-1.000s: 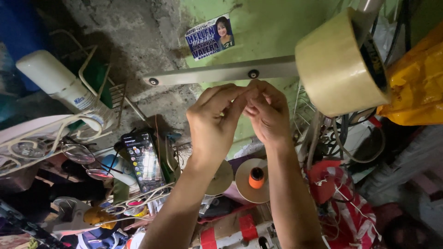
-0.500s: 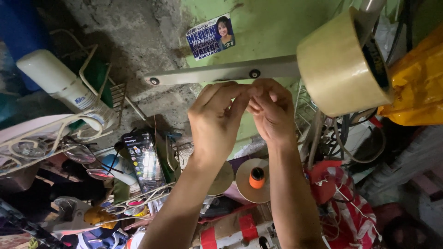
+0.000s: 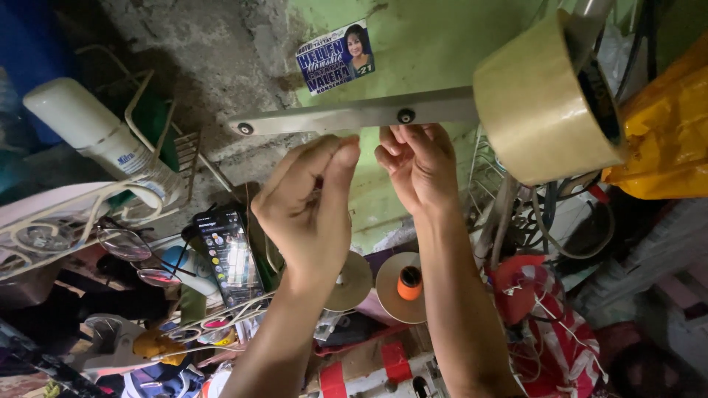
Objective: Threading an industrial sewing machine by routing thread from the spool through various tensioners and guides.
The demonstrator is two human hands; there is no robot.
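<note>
Drawing apart beneath the pale metal bar (image 3: 354, 116), the left hand (image 3: 313, 210) and right hand (image 3: 420, 166) were touching half a second ago. Each grip is pinching shut, seemingly on something very fine that I cannot make out, left of the tape roll (image 3: 542, 99), above the thread cones (image 3: 402, 284).

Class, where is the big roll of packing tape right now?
The roll of packing tape sits upper right in the head view, at the end of the pale bar, just right of the right hand.
</note>
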